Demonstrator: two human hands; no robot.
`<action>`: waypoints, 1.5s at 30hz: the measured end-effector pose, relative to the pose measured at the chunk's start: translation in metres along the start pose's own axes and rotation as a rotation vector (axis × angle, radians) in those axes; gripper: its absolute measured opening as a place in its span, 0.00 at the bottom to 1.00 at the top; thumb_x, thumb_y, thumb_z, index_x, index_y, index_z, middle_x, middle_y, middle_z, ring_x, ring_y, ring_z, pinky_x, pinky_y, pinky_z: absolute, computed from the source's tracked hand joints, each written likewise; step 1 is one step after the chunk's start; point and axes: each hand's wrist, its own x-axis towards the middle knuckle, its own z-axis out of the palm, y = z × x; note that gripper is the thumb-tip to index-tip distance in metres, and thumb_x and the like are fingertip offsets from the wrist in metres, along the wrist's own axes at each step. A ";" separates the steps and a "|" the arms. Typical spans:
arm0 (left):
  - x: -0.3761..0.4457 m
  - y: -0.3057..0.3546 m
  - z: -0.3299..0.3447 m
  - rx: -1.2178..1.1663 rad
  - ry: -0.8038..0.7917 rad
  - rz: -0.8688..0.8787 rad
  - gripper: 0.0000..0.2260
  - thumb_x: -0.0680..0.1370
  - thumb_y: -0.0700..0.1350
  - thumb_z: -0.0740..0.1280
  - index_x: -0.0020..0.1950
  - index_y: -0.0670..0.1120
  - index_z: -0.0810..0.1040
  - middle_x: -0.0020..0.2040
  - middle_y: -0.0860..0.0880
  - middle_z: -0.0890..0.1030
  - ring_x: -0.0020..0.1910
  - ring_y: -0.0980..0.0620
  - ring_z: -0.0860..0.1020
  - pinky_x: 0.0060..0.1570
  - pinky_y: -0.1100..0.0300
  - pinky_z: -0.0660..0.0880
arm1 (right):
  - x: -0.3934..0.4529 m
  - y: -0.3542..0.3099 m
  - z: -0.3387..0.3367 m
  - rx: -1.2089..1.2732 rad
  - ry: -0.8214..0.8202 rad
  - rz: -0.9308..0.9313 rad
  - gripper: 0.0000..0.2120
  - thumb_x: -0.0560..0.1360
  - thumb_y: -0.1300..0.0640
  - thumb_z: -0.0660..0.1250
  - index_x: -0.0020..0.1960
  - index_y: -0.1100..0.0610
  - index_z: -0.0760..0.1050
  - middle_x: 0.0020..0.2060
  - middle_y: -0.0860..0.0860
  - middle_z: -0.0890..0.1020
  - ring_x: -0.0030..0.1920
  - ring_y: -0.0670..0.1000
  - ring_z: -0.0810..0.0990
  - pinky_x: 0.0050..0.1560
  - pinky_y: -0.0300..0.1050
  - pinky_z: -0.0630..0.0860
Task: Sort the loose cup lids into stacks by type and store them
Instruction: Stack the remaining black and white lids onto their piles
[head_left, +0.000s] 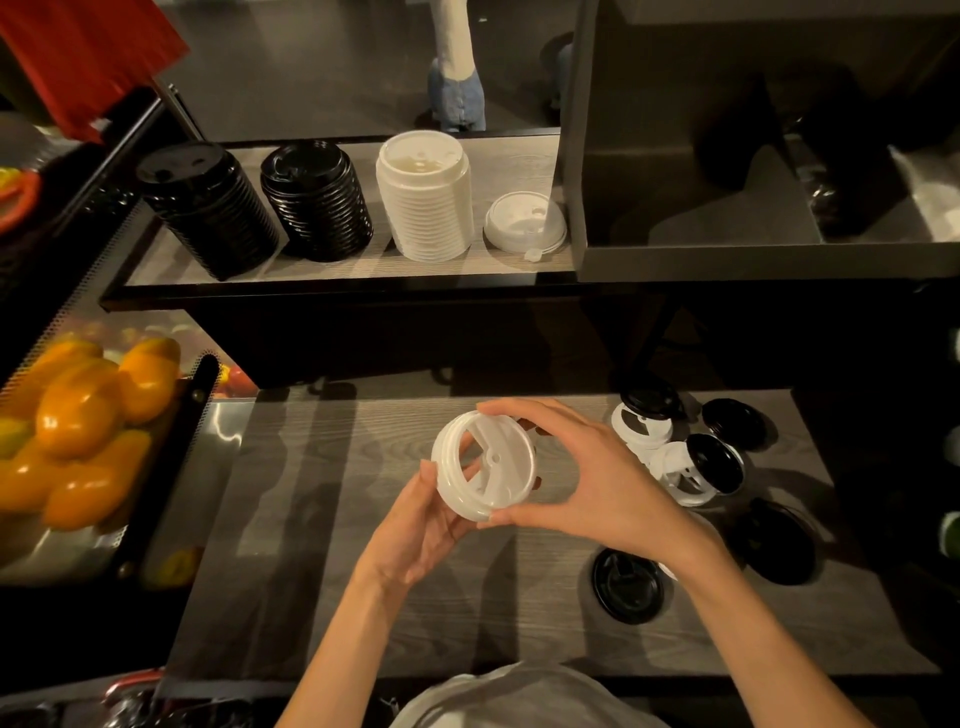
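A dark wood-grain table (322, 545) fills the near half of the scene, and a wooden shelf (514, 265) runs across the far side above it. At the left, a metal tray (208, 467) holds a heap of orange peppers (88, 415).

On the shelf stand two stacks of black lids (208, 208) (317, 200), both leaning left, then a tall stack of white lids (423, 195), and at the right end a single white lid (524, 222) lying flat.

Over the middle of the table, both hands hold a short stack of white lids (485, 465) tilted up on edge, its open underside facing the camera. The left hand (421, 525) cups it from below, fingers curled behind the rim. The right hand (587, 467) spans it from the right, forefinger on the far rim and thumb on the near rim.

To the right on the table lie loose lids: a jumble of white and black ones (675, 452), and separate black lids (626, 584) (776, 543) (735, 423) lying flat nearby.

No writing or brand can be read on anything.
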 end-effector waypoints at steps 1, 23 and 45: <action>0.000 0.001 0.001 -0.012 0.003 0.002 0.35 0.65 0.70 0.76 0.68 0.57 0.81 0.72 0.41 0.77 0.71 0.31 0.73 0.59 0.48 0.81 | -0.001 0.000 0.000 0.011 0.007 0.002 0.40 0.67 0.45 0.84 0.74 0.40 0.69 0.70 0.37 0.74 0.73 0.42 0.71 0.73 0.49 0.71; -0.002 0.004 0.008 0.081 -0.003 0.093 0.31 0.65 0.69 0.77 0.66 0.60 0.82 0.70 0.46 0.80 0.67 0.43 0.79 0.58 0.53 0.81 | 0.000 0.001 0.000 0.036 0.014 0.015 0.39 0.68 0.47 0.83 0.74 0.37 0.70 0.69 0.37 0.74 0.73 0.42 0.71 0.73 0.46 0.69; 0.012 0.012 -0.026 0.168 -0.036 0.148 0.31 0.86 0.32 0.40 0.75 0.55 0.73 0.73 0.40 0.75 0.69 0.33 0.75 0.62 0.42 0.78 | 0.025 -0.017 0.001 0.029 -0.031 0.015 0.39 0.68 0.46 0.82 0.75 0.36 0.68 0.70 0.36 0.74 0.73 0.41 0.70 0.74 0.52 0.69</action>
